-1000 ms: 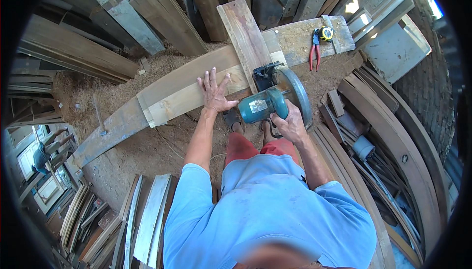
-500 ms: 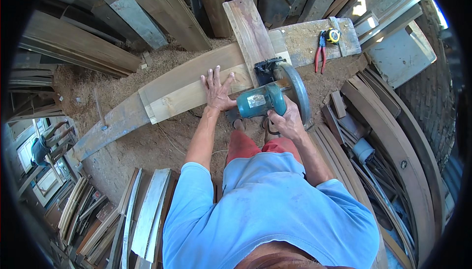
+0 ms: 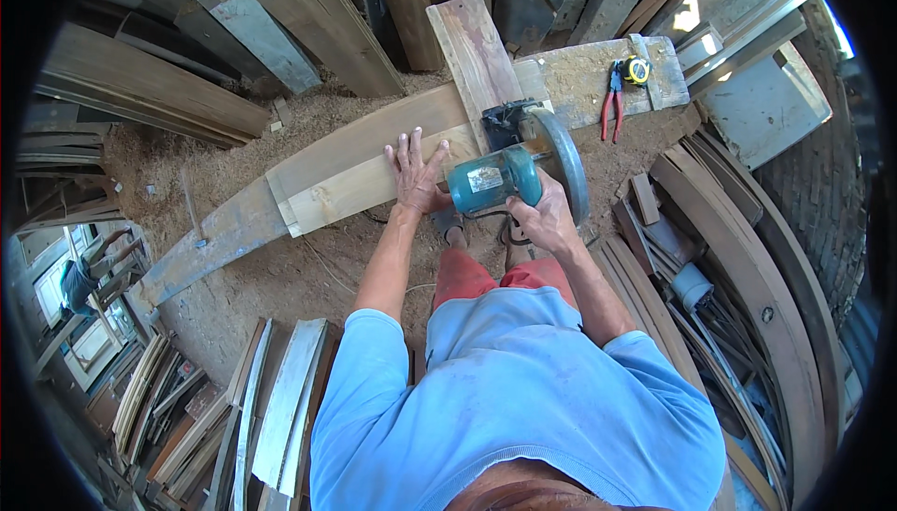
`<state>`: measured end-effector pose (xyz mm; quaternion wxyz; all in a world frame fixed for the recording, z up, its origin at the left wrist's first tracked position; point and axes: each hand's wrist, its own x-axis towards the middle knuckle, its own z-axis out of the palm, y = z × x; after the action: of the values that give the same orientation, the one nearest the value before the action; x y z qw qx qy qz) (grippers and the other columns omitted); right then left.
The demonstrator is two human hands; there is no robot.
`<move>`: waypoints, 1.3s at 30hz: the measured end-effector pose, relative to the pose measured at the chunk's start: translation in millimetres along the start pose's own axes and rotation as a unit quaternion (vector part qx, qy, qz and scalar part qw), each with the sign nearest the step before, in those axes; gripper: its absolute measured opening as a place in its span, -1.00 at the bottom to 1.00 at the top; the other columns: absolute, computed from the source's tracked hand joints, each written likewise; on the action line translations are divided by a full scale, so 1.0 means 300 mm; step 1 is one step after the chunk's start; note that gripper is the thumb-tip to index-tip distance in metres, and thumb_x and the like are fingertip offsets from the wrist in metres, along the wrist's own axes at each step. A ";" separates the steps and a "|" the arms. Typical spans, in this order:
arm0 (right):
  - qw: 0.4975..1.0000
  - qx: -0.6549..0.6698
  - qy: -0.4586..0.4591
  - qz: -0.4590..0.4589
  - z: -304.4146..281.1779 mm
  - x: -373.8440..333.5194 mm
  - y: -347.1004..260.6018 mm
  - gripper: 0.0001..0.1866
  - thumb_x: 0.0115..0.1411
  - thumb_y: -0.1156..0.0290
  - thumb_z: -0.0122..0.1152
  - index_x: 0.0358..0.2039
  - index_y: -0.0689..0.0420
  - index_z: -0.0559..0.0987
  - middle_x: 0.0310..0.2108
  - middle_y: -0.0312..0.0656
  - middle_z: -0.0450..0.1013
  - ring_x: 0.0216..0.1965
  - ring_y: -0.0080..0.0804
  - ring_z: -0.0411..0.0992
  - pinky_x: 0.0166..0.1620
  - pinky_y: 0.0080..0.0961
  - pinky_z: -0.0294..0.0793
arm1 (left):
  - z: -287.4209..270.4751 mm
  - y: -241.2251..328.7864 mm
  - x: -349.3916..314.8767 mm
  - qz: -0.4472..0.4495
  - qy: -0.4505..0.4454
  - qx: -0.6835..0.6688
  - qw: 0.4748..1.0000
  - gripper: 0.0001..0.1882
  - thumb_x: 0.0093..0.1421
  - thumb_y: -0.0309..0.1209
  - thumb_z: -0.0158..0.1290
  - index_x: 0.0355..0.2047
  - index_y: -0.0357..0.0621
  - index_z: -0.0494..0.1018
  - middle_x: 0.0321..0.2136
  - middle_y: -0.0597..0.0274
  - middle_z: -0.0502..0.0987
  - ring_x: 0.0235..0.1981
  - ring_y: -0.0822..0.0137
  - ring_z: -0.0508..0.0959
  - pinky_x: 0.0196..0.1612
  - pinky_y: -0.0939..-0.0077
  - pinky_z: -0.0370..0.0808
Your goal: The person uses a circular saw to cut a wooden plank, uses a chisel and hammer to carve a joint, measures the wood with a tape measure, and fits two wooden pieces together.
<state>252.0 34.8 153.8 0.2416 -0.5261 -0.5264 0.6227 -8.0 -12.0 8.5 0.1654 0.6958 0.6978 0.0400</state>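
Circular saw (image 3: 488, 182) shifted slightly upward, frame centre, versus one second ago; right hand (image 3: 548, 217), fingers gripping it; left hand (image 3: 418, 179), fingers spread wide on pale board (image 3: 341, 191).

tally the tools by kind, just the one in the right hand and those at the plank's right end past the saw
saw, held in the right hand: 1
pliers, red-handled: 1
tape measure, yellow and black: 1
total: 3
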 end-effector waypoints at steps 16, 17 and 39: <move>0.998 -0.055 0.034 0.027 -0.090 -0.123 -0.051 -0.62 0.11 0.38 0.26 -0.07 0.28 0.54 -0.26 0.06 0.53 -0.19 -0.03 0.53 -0.04 -0.18 0.49 | -0.044 0.029 0.013 -0.018 -0.039 0.008 0.999 0.18 -0.32 0.15 0.50 0.40 0.40 0.30 0.52 -0.15 -0.12 0.53 -0.31 -0.21 0.49 -0.43 -0.39; 0.998 -0.042 0.034 0.035 -0.112 -0.158 -0.050 -0.61 0.11 0.37 0.27 -0.06 0.28 0.54 -0.26 0.06 0.52 -0.19 -0.04 0.52 -0.04 -0.18 0.49 | -0.052 0.030 0.011 -0.023 -0.052 0.005 0.998 0.20 -0.32 0.17 0.50 0.41 0.41 0.29 0.52 -0.14 -0.13 0.53 -0.31 -0.22 0.50 -0.42 -0.40; 0.987 0.027 0.114 0.111 -0.290 -0.307 0.073 -0.66 0.12 0.48 0.27 -0.08 0.30 0.54 -0.39 -0.27 0.44 -0.35 -0.53 0.39 -0.23 -0.46 0.45 | 0.007 -0.013 -0.005 0.026 0.004 0.009 1.000 0.36 -0.44 0.13 0.56 0.45 0.50 0.15 0.53 -0.11 -0.16 0.52 -0.31 -0.21 0.47 -0.49 -0.35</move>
<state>366.9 -16.2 180.1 0.2434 -0.6426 -0.4164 0.5954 -11.0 -13.9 5.8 0.1551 0.7150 0.6804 0.0413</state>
